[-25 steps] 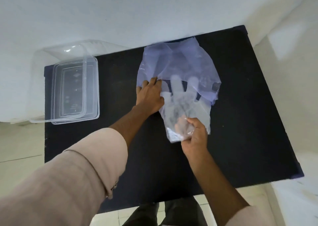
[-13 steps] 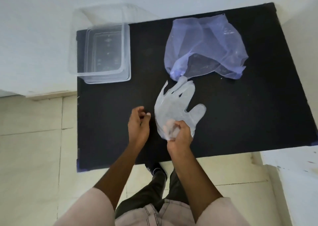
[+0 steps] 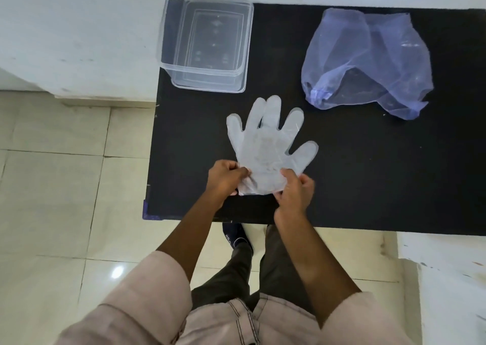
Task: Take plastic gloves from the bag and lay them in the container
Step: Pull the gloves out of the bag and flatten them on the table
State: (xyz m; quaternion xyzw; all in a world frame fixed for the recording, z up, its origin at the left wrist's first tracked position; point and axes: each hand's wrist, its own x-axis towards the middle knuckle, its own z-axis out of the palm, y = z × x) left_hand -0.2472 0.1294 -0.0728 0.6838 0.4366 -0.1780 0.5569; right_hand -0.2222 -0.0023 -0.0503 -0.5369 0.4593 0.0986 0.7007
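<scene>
A thin clear plastic glove (image 3: 265, 144) lies spread over the black table (image 3: 368, 176), fingers pointing away from me. My left hand (image 3: 226, 177) pinches the left side of its cuff and my right hand (image 3: 295, 190) pinches the right side. The bluish translucent bag (image 3: 368, 60) lies crumpled at the far right, apart from both hands. A clear rectangular plastic container (image 3: 207, 44) stands at the table's far left corner, with nothing visible inside.
A white wall rises behind the table and a white ledge (image 3: 65, 42) runs to the left of the container. Pale floor tiles (image 3: 65, 187) lie left of and below the table's near edge. My legs and a dark shoe (image 3: 236, 237) stand close to the table.
The glove came fully out of the bag and was drawn toward me. My left hand left the bag and took the cuff beside my right hand. The view shifted right.
</scene>
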